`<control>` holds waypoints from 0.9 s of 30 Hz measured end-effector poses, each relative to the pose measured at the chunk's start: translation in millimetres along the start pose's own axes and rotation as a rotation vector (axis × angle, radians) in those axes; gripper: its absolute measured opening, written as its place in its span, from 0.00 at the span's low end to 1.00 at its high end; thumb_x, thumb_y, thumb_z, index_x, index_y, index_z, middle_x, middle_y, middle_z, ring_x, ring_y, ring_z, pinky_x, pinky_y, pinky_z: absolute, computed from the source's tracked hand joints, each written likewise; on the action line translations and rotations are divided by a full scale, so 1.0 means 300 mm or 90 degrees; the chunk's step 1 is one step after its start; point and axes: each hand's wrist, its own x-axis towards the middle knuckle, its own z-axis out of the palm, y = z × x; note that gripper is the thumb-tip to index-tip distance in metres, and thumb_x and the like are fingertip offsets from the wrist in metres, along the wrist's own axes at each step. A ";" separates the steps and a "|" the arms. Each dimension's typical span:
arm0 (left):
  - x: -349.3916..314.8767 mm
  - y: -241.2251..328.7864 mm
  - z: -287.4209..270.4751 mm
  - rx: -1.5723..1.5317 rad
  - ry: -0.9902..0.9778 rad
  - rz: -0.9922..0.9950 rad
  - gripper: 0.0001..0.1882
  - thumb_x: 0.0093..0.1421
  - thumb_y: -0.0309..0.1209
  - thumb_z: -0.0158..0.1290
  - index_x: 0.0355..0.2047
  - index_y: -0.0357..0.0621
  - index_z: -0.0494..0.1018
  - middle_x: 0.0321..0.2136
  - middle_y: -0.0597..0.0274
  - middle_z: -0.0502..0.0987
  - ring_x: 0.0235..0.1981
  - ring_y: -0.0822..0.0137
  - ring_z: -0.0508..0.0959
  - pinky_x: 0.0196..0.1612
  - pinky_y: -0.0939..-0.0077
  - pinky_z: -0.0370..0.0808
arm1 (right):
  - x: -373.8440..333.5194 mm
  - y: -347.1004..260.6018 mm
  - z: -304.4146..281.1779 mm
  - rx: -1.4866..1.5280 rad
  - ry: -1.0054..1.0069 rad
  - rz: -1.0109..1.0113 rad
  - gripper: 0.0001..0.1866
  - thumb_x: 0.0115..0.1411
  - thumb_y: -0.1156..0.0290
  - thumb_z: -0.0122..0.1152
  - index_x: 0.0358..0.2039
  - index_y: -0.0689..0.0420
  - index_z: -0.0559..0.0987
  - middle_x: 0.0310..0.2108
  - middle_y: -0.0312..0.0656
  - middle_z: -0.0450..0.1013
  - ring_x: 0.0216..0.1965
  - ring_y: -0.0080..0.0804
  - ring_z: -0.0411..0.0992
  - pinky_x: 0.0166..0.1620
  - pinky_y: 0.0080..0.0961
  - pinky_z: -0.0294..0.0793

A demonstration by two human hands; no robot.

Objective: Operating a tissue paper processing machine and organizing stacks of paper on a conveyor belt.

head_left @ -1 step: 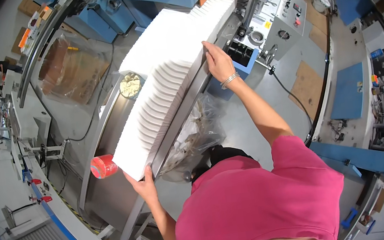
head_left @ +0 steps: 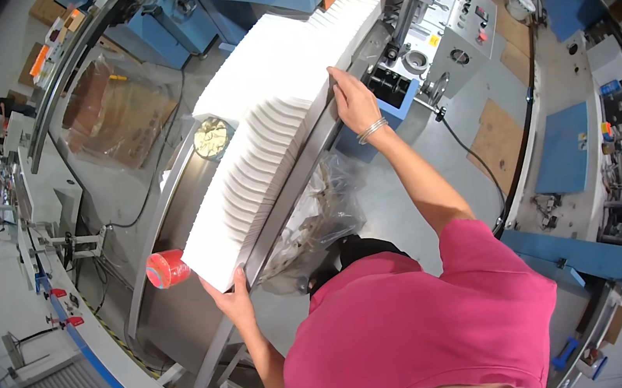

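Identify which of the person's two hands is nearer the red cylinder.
The left hand, at the lower end of the white stack, beside the red cylinder. The right hand, wearing bangles, is much farther up.

The stack (head_left: 263, 157) looks like matt white paper, its fanned edges finely ridged. Smooth grey metal with a dull sheen forms the desk (head_left: 183, 328). The red roll (head_left: 168, 268) looks glossy, the bag (head_left: 340, 190) clear, crinkled plastic; the bracelet (head_left: 373, 131) shiny metal, the shirt (head_left: 414, 322) soft matt cloth.
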 end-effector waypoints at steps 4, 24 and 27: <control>-0.001 -0.003 0.007 0.019 0.008 0.004 0.42 0.52 0.30 0.62 0.62 0.32 0.51 0.57 0.42 0.62 0.57 0.55 0.64 0.59 0.67 0.60 | -0.008 -0.003 0.002 -0.072 -0.006 -0.046 0.21 0.57 0.78 0.50 0.53 0.57 0.70 0.47 0.52 0.71 0.45 0.48 0.71 0.49 0.35 0.71; -0.002 0.002 0.009 0.017 -0.001 0.003 0.41 0.53 0.31 0.61 0.62 0.32 0.51 0.57 0.41 0.61 0.57 0.55 0.64 0.59 0.66 0.60 | 0.001 -0.084 0.001 -0.126 -0.006 -0.007 0.18 0.51 0.81 0.52 0.44 0.56 0.74 0.40 0.47 0.71 0.42 0.46 0.70 0.43 0.36 0.72; -0.005 0.004 0.011 0.017 0.002 0.001 0.41 0.53 0.31 0.61 0.62 0.32 0.51 0.57 0.41 0.61 0.57 0.54 0.64 0.59 0.66 0.59 | 0.016 -0.081 0.012 -0.108 0.001 0.009 0.15 0.52 0.79 0.50 0.41 0.57 0.75 0.41 0.48 0.71 0.40 0.47 0.71 0.42 0.37 0.72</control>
